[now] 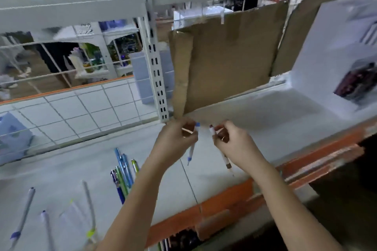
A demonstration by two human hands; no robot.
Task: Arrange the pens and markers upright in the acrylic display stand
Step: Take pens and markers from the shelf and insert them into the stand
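Near the shelf's [265,120] front-left edge a few loose markers [22,216] lie flat, with a bunch of colored pens [123,171] just behind them. Further in, left hand [175,140] grips a blue-capped marker [191,149], right hand [234,142] grips a brown-capped marker [225,161], both held above the shelf. Cardboard [228,63] stands at the back.

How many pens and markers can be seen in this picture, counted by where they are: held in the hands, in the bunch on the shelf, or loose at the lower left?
Held in the hands: 2, a blue-capped marker in the left hand and a brown-capped marker in the right hand.
Bunch of pens on the shelf: about 5; they overlap.
Loose pens at lower left: at least 3; blurred.
Total: about 10.
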